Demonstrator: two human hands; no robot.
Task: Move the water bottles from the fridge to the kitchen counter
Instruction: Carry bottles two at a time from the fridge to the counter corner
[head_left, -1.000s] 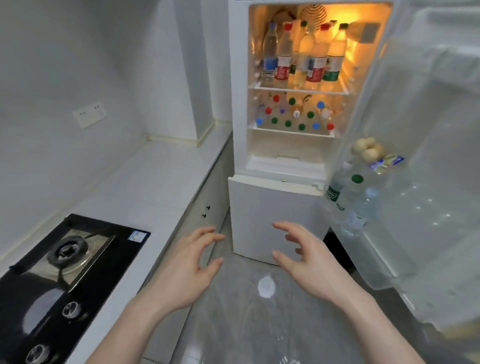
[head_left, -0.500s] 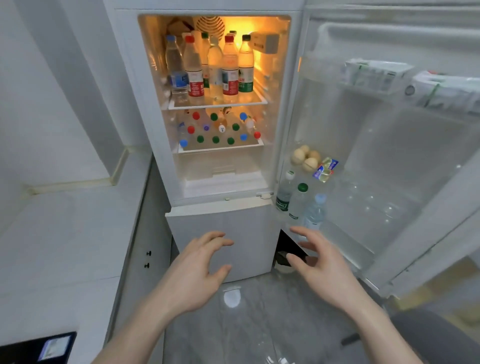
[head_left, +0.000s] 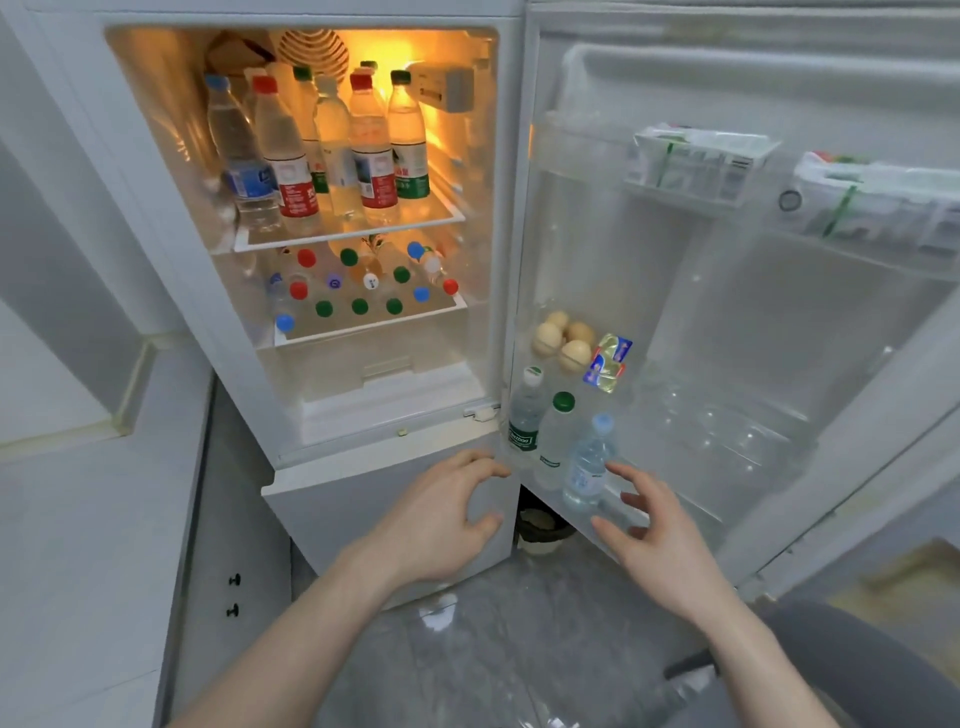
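Water bottles (head_left: 587, 462) stand in a row of three in the bottom rack of the open fridge door (head_left: 727, 322), all upright with caps up. The right hand (head_left: 654, 535) is just beside the blue-capped bottle, fingers spread wide, holding nothing. It is not touching the bottle, as far as can be seen. The left hand (head_left: 441, 514) is also spread and empty, in front of the white lower fridge door (head_left: 337, 499).

Next to the blue-capped bottle is one with a green cap (head_left: 556, 441) and one with a white cap (head_left: 525, 410). The clear rack front hides their bottoms a little. Above them sit some eggs (head_left: 561, 340) and small shiny packets (head_left: 608, 361).

Inside the fridge (head_left: 156, 208), more bottles stand tall on the top shelf (head_left: 332, 156). The back ones are partly hidden by the front ones. On the shelf below, bottles (head_left: 358, 283) show mostly their round caps, so their bodies are hard to see. The yellow light makes labels hard to read.

The kitchen counter (head_left: 78, 519) is on the left, cut off by the edge.
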